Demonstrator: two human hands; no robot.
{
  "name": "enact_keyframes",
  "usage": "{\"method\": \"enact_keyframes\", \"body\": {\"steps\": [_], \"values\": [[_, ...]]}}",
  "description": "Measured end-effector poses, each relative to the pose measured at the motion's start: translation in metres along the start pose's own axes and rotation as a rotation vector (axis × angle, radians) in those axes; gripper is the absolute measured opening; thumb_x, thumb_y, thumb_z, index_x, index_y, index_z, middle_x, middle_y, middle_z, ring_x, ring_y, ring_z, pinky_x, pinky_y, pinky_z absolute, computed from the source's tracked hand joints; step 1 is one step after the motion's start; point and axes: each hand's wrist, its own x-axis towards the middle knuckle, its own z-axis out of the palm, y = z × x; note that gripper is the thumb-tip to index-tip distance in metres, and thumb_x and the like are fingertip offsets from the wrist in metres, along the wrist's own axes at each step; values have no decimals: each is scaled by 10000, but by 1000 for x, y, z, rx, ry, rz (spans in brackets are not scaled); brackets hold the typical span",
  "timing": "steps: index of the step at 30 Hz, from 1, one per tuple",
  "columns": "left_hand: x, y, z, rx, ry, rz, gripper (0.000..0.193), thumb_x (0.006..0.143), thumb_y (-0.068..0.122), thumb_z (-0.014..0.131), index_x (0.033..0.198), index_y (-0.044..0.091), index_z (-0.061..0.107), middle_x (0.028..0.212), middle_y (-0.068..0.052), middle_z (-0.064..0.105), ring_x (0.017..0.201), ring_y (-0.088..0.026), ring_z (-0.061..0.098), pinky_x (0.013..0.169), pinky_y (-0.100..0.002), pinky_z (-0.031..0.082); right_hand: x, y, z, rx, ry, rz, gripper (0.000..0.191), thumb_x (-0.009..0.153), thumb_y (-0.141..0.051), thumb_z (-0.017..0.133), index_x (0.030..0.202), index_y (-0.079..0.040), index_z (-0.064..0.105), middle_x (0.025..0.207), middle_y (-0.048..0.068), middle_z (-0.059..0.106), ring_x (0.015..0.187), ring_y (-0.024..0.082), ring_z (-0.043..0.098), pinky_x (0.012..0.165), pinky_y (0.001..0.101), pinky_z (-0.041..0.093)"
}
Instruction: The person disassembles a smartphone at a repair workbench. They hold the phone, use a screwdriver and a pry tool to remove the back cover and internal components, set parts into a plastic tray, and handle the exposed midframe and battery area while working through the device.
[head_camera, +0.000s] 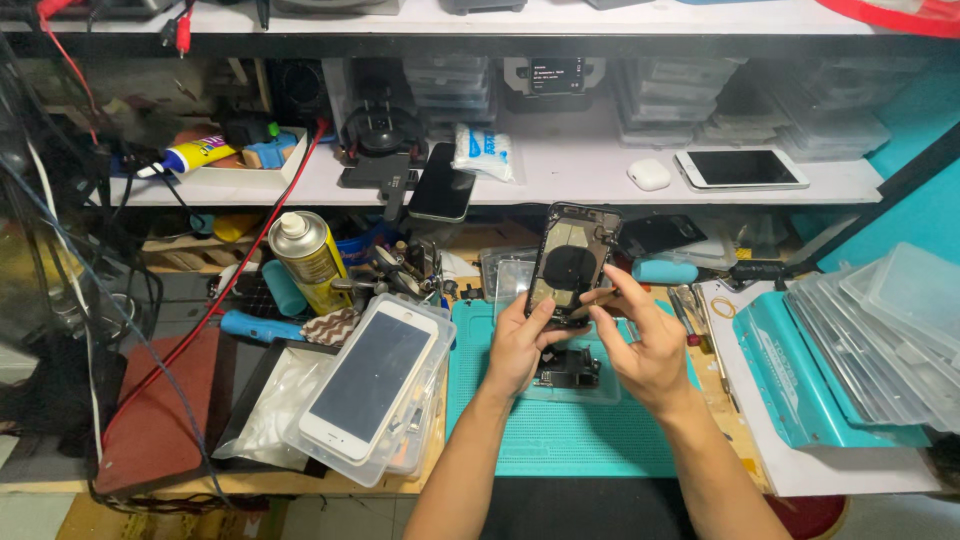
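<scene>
The opened phone housing (573, 262) is being held upright over the teal work mat (560, 440), near the middle of the bench and just in front of the lower shelf. Its inside is facing the camera, showing a dark round coil pad and small parts along the frame. The left hand (520, 345) is gripping the housing at its near left edge, fingers wrapped behind and thumb pressing on the front. The right hand (645, 345) is pinching a thin tool (592, 298) between thumb and forefinger, its tip touching the housing's lower right area; what kind of tool it is cannot be told.

Directly under the hands, a small clear tray (570, 375) holding dark removed parts is resting on the mat. To the left, a white phone screen (368, 378) is lying face up in a clear case, and farther left a yellow spray can (305, 260) is standing. On the right, a teal holder with stacked clear plates (850, 350) is sitting. On the far shelf, a white phone (742, 168) is lying flat.

For work like this, the holding hand seems best kept firm and steady, the tool tip moving lightly, and the housing staying over the tray so that loose pieces are dropping into it.
</scene>
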Motion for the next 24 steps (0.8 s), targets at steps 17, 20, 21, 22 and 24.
{"method": "enact_keyframes", "body": {"steps": [17,20,21,22,24], "values": [[1,-3,-1,24,-6,-15,329,1087,146,513,1318,-85,556,1206,-203,695,1082,-282,721,942,-456,627,3,1,-3,9,-8,66,547,932,45,675,1451,20,504,1049,131,769,936,188,769,855,301,613],[1,-4,-2,43,-12,-24,327,1090,146,510,1323,-79,558,1205,-195,696,1076,-275,722,938,-449,627,4,2,-3,6,-5,70,553,932,40,678,1456,17,504,1043,129,770,932,184,769,851,300,609],[1,-5,-3,51,-16,-27,327,1091,145,509,1326,-77,559,1205,-192,696,1074,-273,721,937,-446,628,5,2,-3,5,-2,68,554,932,38,679,1458,16,503,1041,128,770,932,183,769,851,299,608],[2,-5,-3,60,-14,-29,328,1090,145,506,1328,-75,561,1204,-188,697,1070,-269,721,926,-444,630,5,2,-3,2,-4,77,555,931,36,680,1457,15,505,1037,127,771,923,181,770,842,298,608],[1,-5,-4,74,-9,-32,331,1088,144,502,1333,-70,566,1203,-182,698,1062,-262,720,905,-440,634,6,2,-3,-6,-8,95,556,929,33,683,1457,11,508,1027,126,773,907,178,772,824,297,610]]}}
